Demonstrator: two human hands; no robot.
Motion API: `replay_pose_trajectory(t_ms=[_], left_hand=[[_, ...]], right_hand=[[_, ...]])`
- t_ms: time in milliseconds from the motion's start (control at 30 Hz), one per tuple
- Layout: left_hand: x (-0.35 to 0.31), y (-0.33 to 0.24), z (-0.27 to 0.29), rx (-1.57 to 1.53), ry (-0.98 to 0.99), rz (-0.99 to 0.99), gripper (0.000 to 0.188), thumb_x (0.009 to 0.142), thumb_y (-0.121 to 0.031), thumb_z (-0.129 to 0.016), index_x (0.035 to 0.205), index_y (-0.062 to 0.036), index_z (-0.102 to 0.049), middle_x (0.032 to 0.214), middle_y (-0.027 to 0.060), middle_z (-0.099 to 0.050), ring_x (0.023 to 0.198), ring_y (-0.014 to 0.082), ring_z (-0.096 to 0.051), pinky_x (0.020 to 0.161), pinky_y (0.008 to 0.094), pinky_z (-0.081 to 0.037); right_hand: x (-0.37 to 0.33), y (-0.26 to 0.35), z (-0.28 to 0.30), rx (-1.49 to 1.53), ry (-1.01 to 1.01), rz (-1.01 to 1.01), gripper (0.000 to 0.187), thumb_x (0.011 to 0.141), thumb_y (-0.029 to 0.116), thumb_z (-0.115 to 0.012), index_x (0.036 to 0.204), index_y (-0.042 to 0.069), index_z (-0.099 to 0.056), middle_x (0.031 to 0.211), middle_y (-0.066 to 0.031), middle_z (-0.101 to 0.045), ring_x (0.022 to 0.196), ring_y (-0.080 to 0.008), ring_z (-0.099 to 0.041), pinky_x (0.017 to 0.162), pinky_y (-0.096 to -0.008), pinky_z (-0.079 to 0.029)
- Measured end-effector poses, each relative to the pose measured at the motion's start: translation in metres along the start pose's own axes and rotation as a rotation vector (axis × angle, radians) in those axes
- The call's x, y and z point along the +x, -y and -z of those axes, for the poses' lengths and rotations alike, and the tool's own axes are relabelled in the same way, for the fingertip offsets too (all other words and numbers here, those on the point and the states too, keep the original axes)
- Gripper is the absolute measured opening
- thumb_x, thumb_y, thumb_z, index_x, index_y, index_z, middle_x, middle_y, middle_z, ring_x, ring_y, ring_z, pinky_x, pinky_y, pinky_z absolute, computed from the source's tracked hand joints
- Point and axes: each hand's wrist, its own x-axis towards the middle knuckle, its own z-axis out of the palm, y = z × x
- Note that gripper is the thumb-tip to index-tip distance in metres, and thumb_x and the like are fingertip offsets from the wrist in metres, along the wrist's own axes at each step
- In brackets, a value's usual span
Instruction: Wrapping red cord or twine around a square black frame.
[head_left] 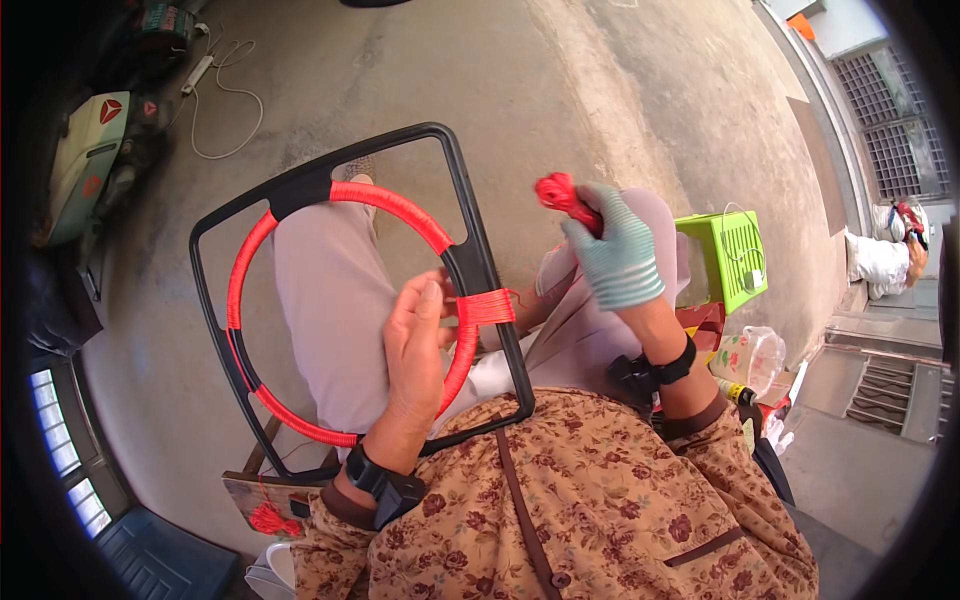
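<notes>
Person's left hand [413, 345]: bare, at the right side of a red-wrapped ring [395, 202], grip cannot be told | Right hand [612, 250]: in a striped glove [630, 278], closed around a red cord bundle [558, 192] | Black frame [470, 268]: surrounds the ring, tilted across the lap [325, 300] | Nearby: green basket [733, 285], far side of right knee [652, 212]

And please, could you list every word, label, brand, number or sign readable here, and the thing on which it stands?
No word or number is clear enough to read.
Grey-green machine at far left: red emblem, a shape without readable letters.
Pale package at right: red and green marks, too small and blurred to read.
Black frame: no lettering visible.
</notes>
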Motion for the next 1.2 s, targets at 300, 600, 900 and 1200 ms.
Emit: replay_pose_trajectory(t_ms=[300,600,900,1200], left_hand=[[0.005,0.003,0.004,0.102,-0.068,-0.236,0.026,0.092,-0.004,-0.051,0.117,0.0039,-0.049,0.109,0.0095,-0.058,0.101,0.0157,-0.054,0.088,0.0289,-0.043],[0.006,0.005,0.001,-0.010,-0.052,-0.044,0.019,0.093,-0.006,-0.051,0.111,-0.0014,-0.056,0.105,0.0063,-0.062,0.093,0.0121,-0.060,0.081,0.0282,-0.049],[0.008,-0.002,0.000,-0.227,0.082,0.139,0.023,0.095,-0.013,-0.051,0.114,0.0000,-0.052,0.099,0.0088,-0.064,0.078,0.0139,-0.064,0.067,0.0261,-0.054],[0.007,0.004,0.005,-0.191,0.075,0.081,0.032,0.092,-0.008,-0.054,0.122,0.0012,-0.044,0.102,0.0098,-0.062,0.084,0.0138,-0.064,0.067,0.0276,-0.056]], right_hand=[[0.009,0.080,-0.002,-0.140,0.183,0.820,0.029,0.071,0.016,-0.068,0.099,0.009,-0.064,0.104,-0.0056,-0.062,0.098,-0.0268,-0.060,0.086,-0.0352,-0.049],[0.007,0.012,-0.029,0.744,0.891,-0.145,0.045,0.089,0.011,-0.059,0.130,0.000,-0.045,0.114,-0.0107,-0.059,0.104,-0.0166,-0.056,0.089,-0.0292,-0.049],[0.006,-0.001,-0.031,0.745,0.826,-0.404,0.030,0.086,0.019,-0.062,0.106,-0.002,-0.058,0.093,-0.0074,-0.064,0.085,-0.0146,-0.061,0.077,-0.0286,-0.051],[0.008,-0.030,0.050,1.382,0.240,-0.351,0.027,0.079,0.018,-0.061,0.098,-0.002,-0.056,0.095,-0.0139,-0.060,0.092,-0.0222,-0.060,0.088,-0.0345,-0.046]])
